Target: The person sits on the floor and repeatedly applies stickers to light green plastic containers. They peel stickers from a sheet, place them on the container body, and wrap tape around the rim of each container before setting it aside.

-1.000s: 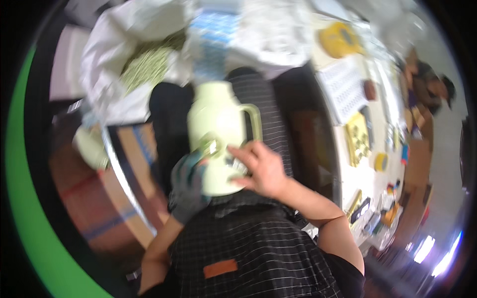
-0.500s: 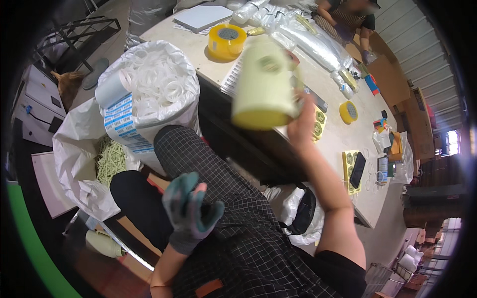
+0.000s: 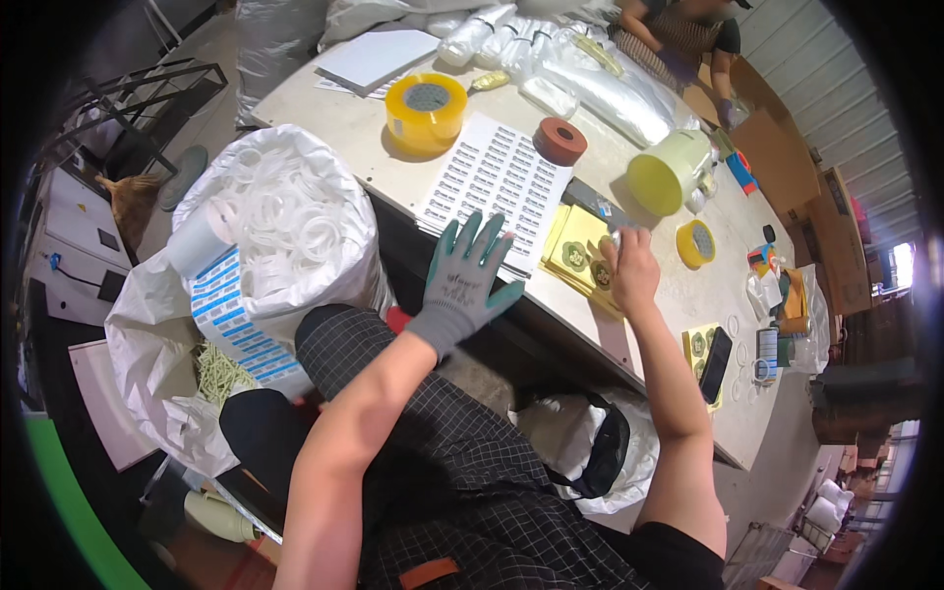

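Observation:
My left hand [image 3: 462, 285], in a grey and green glove, lies with fingers spread over the near edge of a white sheet of printed labels [image 3: 501, 182]. My bare right hand [image 3: 632, 268] is closed with bent fingers above a stack of yellow sheets bearing round green stickers [image 3: 575, 251]. A small pale bit shows at its fingertips, too hidden to name. Beside that stack lies a dark grey flat tool [image 3: 593, 200]. Farther back, a pale green cylindrical container [image 3: 669, 175] rests on the table, its round yellow-green end toward me.
A roll of yellow tape [image 3: 425, 113], a red-brown roll [image 3: 560, 142] and a smaller yellow roll [image 3: 695, 244] sit on the table [image 3: 649, 349]. A phone [image 3: 716, 364] lies at right. On the left stands a white sack of clear rings [image 3: 295, 206]. Another person [image 3: 678, 39] works across.
The pale green container has left my right hand and now rests on the table. My right hand has come down to the yellow sticker sheets; my left hand has moved up from my lap onto the label sheet.

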`<state>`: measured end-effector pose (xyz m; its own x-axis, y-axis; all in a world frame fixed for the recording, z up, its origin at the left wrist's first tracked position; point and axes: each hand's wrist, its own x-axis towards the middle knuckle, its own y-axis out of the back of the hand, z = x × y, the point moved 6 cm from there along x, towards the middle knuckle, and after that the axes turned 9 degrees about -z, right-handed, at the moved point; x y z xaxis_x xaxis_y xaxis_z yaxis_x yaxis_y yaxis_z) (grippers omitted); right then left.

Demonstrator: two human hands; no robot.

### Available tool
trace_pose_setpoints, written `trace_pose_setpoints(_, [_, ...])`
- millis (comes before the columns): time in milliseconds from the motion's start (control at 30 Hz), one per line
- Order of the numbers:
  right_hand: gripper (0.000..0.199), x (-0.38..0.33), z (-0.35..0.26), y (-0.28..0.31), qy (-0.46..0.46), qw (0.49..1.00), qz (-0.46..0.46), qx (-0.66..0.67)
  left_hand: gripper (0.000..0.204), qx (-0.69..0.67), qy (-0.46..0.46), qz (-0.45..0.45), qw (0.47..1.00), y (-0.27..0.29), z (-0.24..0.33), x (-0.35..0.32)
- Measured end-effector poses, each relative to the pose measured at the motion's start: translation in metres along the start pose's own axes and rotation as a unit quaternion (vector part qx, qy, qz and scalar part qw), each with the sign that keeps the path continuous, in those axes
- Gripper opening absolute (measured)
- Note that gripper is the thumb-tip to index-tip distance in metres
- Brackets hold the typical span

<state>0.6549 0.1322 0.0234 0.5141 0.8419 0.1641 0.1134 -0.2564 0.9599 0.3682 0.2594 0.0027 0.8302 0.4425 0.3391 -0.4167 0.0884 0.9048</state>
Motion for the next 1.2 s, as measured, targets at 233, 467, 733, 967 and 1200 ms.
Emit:
trace_pose_setpoints(233, [0.045, 0.023, -0.047, 0.007, 0.152, 0.981, 0.097, -0.065, 0.076, 0.036, 0.039, -0.051, 0.997, -0.048, -0.029, 0.026])
trace_pose_setpoints(467, [0.053, 0.185, -0.086, -0.049, 0.095, 0.993, 0.034, -0.055, 0.077, -0.002, 0.038, -0.054, 0.998, -0.052, -0.029, 0.028])
trace_pose_setpoints(733, [0.04, 0.254, -0.067, -0.064, 0.101, 0.977, -0.1, 0.162, 0.074, -0.046, 0.033, -0.048, 0.997, -0.05, -0.029, 0.027])
trace_pose_setpoints(967, [0.042, 0.287, -0.199, -0.095, 0.14, 0.956, -0.126, 0.224, 0.076, -0.052, 0.039, -0.042, 0.997, -0.054, -0.034, 0.024])
trace_pose_setpoints(1200, [0.036, 0.266, -0.201, -0.095, 0.23, 0.965, 0.039, 0.117, 0.071, -0.065, 0.036, -0.004, 0.997, -0.051, -0.033, 0.025])
